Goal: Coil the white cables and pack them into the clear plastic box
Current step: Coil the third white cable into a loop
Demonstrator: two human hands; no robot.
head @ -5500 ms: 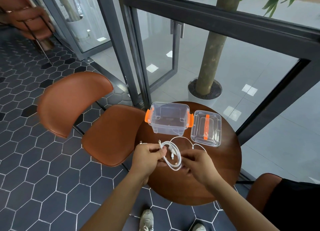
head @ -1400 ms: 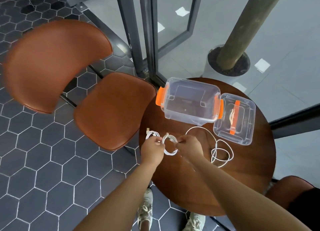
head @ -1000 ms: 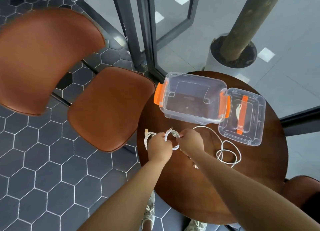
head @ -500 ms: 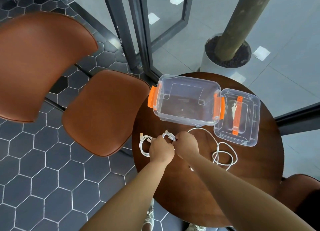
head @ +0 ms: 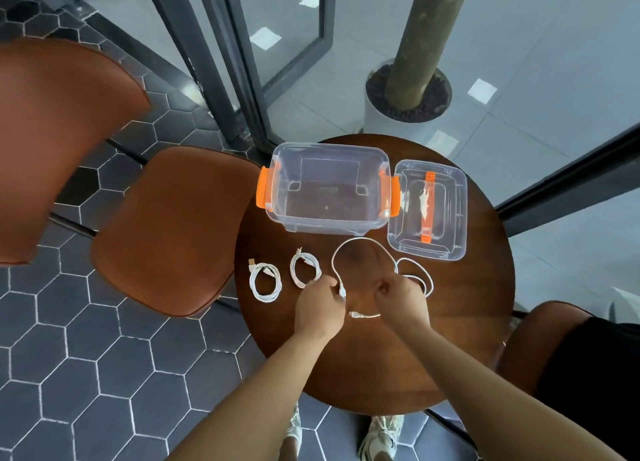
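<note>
Your left hand (head: 320, 305) pinches the loose white cable (head: 362, 239) just behind its plug, thumb and fingers curled round it. Your right hand (head: 401, 298) is closed in a fist on the same cable further along. From your left grip the cable rises in a wide arc away from you and comes down into your right grip. It then spills out past that hand's outer side in slack loops on the round dark wooden table (head: 381, 363). A short end with a plug lies between your wrists, on your side of both grips.

Just outside your left grip lies a small coiled white cable (head: 305, 269); whether it touches your knuckles I cannot tell. Further out on that side lies a second coiled white cable (head: 265, 282), apart from the first.

Beyond both grips, past the top of the arc, stands the clear plastic box with orange latches (head: 322, 223), open-topped. Its clear plastic lid with an orange handle (head: 450, 218) lies beside it, beyond your right grip. A brown padded chair seat (head: 166, 232) sits well out past your left grip.
</note>
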